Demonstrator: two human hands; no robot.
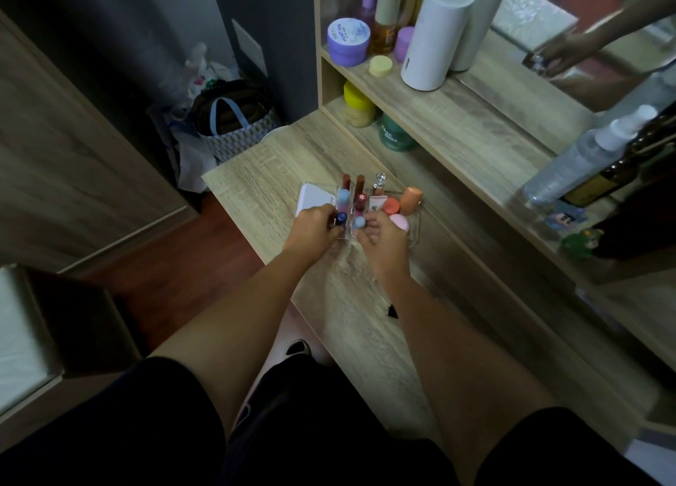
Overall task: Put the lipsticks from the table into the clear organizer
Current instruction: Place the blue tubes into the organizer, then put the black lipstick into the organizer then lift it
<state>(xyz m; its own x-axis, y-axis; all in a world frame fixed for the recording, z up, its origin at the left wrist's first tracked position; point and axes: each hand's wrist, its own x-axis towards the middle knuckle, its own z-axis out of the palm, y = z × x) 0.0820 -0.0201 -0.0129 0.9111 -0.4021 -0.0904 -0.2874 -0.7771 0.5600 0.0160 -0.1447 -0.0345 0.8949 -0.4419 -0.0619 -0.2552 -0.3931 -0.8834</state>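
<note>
The clear organizer (415, 226) stands on the wooden table (351, 302), with several lipsticks upright in its slots. Two brown-capped lipsticks (353, 182) stand at its far side, light blue and pink ones in the middle. My left hand (316, 226) is closed around a dark blue-capped lipstick (341, 218) at the organizer's near left corner. My right hand (380, 235) pinches a light blue-capped lipstick (359, 222) at the near edge. Orange and pink containers (402, 204) fill the organizer's right side.
A white flat box (312, 196) lies left of the organizer. A small black object (392, 310) lies on the table nearer me. Shelves behind hold jars, bottles and a white cylinder (435, 35). A spray bottle (585, 156) stands at the right. Bags sit on the floor at the left.
</note>
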